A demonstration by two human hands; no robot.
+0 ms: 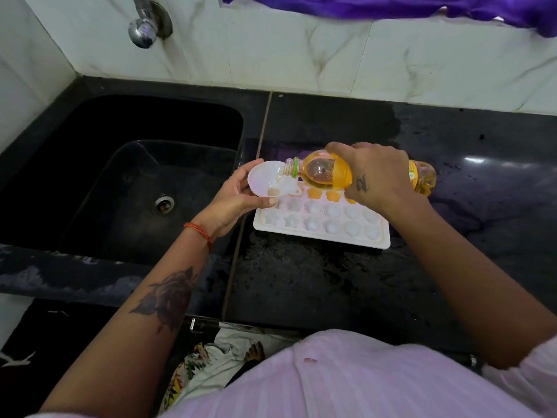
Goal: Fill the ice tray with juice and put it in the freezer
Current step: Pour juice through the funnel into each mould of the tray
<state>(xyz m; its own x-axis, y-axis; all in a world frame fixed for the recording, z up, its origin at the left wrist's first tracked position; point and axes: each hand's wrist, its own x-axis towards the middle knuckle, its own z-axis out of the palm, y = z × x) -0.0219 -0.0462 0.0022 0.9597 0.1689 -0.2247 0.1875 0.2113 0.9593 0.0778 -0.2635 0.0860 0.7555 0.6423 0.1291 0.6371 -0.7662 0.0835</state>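
Observation:
A white ice tray (321,236) with star and heart moulds lies on the black counter. A few cells in its far row hold orange juice (331,195); the nearer rows look white. My left hand (238,197) holds a white funnel (268,178) over the tray's far left corner. My right hand (373,173) grips a clear bottle of orange juice (325,171), tipped almost flat. The bottle's uncapped mouth, with a green ring, points into the funnel. A little juice shows at the funnel's bottom.
A deep black sink (135,176) with a drain lies left of the tray. A chrome tap (144,28) juts from the marble wall (301,55) above it. Purple cloth (391,7) hangs at the top right. The counter (301,282) looks wet.

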